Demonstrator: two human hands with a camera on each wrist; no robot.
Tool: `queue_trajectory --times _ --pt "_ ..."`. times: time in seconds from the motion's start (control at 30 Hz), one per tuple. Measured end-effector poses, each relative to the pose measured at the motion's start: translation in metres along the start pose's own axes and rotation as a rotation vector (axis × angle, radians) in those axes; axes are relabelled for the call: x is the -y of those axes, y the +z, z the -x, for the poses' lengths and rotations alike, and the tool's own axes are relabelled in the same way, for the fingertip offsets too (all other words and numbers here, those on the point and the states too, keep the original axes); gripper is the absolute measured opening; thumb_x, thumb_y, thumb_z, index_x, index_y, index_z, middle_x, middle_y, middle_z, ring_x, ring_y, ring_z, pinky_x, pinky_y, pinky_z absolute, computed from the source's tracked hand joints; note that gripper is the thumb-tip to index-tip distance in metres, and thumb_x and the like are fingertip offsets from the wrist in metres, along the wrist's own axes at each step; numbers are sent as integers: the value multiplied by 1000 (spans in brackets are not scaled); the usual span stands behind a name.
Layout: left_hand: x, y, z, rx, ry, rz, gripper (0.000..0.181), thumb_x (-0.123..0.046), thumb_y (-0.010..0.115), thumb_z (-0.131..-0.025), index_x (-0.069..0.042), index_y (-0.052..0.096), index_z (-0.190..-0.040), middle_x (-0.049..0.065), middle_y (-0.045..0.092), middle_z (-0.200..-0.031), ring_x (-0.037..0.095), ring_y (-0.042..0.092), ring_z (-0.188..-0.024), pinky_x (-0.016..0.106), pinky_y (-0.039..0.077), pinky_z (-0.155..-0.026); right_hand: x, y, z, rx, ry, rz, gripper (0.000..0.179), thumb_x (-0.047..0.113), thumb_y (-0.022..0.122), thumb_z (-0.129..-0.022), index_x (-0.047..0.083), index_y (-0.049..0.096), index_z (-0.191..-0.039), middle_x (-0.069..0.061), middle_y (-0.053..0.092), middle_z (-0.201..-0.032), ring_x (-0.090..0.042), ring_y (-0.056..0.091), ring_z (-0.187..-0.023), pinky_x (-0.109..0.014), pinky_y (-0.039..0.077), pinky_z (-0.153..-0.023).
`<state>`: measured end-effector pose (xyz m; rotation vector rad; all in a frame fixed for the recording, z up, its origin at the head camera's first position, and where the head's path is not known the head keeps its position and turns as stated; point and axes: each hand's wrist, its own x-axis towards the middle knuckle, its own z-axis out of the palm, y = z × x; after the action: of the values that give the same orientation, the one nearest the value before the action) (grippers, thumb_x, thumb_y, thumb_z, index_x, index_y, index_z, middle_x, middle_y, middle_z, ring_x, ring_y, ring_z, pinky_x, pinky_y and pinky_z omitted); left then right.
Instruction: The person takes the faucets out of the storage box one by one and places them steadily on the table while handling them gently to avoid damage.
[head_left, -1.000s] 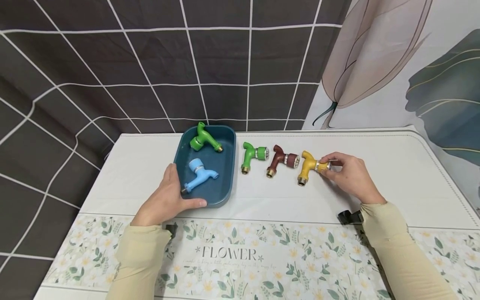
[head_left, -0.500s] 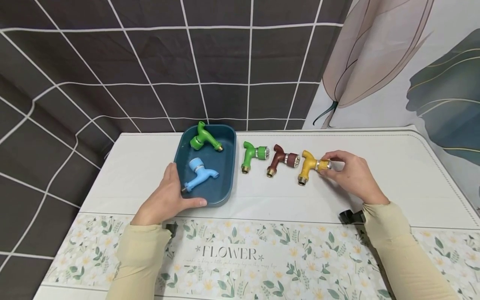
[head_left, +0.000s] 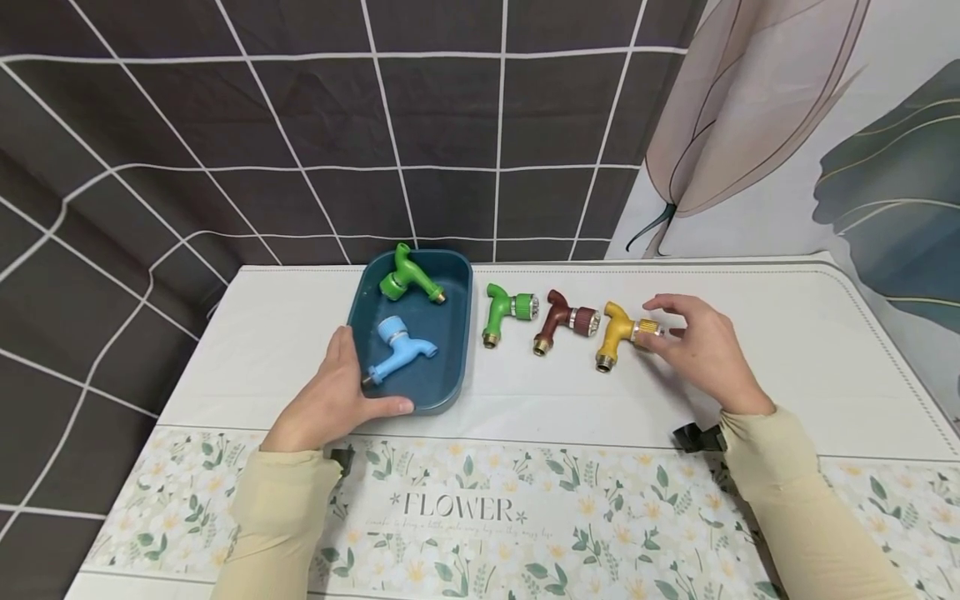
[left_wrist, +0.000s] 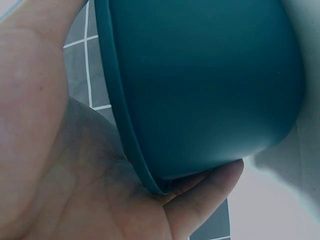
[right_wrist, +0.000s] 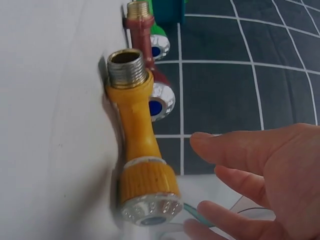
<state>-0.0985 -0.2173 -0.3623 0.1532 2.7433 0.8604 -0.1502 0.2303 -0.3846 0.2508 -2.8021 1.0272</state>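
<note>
My left hand [head_left: 333,392] rests against the near left corner of a dark blue plastic basin [head_left: 450,400], fingers straight along its outer side and thumb along the front rim. In the left wrist view, fingertips touch the basin's wall [left_wrist: 210,85] below the rim. Inside the basin lie a green tap [head_left: 407,275] and a light blue tap [head_left: 401,348]. My right hand [head_left: 701,346] hovers beside the knob of a yellow tap [head_left: 617,333], thumb and fingers apart. The right wrist view shows a gap between this hand [right_wrist: 270,175] and the yellow tap [right_wrist: 137,130].
Left of the yellow tap, a dark red tap [head_left: 557,321] and another green tap [head_left: 498,315] lie in a row on the white tabletop [head_left: 540,400]. A flower-printed band [head_left: 480,542] crosses the near side. Behind stands a dark checked cloth [head_left: 442,125].
My right hand's thumb and fingers have spread off the yellow tap's knob. The tap stays almost where it was. The left hand and the basin have not visibly moved.
</note>
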Motion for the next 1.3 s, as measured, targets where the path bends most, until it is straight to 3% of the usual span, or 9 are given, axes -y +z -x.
queue_trajectory --times 0.1,0.3,0.47,0.93,1.3 --pt "0 0 0 -3 3 -1 138 -54 82 -78 8 -14 -154 29 3 -161 43 18 -147 57 30 -113 4 3 0 -37 -38 10 42 7 83 -81 -2 65 -118 -27 59 -128 -45 52 -123 -61 47 -92" --pt "0 0 0 -3 5 3 137 -54 83 -78 8 -13 -155 29 6 -160 41 21 -146 57 31 -113 14 12 1 -77 -88 26 40 6 83 -80 -3 67 -116 -31 55 -134 -51 45 -127 -66 31 -103" --pt "0 0 -1 1 4 4 138 -54 83 -78 9 -14 -154 29 4 -161 42 19 -146 58 29 -114 31 20 -1 -81 -104 9 37 2 79 -81 -1 67 -116 -30 54 -137 -52 42 -129 -64 28 -106" --pt "1 0 -1 7 -7 -4 139 -56 82 -78 10 -15 -153 30 -3 -162 44 13 -149 58 26 -115 63 35 -9 -71 -148 -11 34 5 78 -84 1 67 -116 -28 53 -138 -50 42 -131 -63 28 -108" --pt "1 0 -1 8 6 -3 138 -54 82 -78 11 -15 -153 32 -4 -162 45 10 -149 58 23 -116 89 54 -12 -50 -194 -22 37 9 80 -84 1 68 -118 -24 56 -137 -44 47 -128 -54 37 -104"
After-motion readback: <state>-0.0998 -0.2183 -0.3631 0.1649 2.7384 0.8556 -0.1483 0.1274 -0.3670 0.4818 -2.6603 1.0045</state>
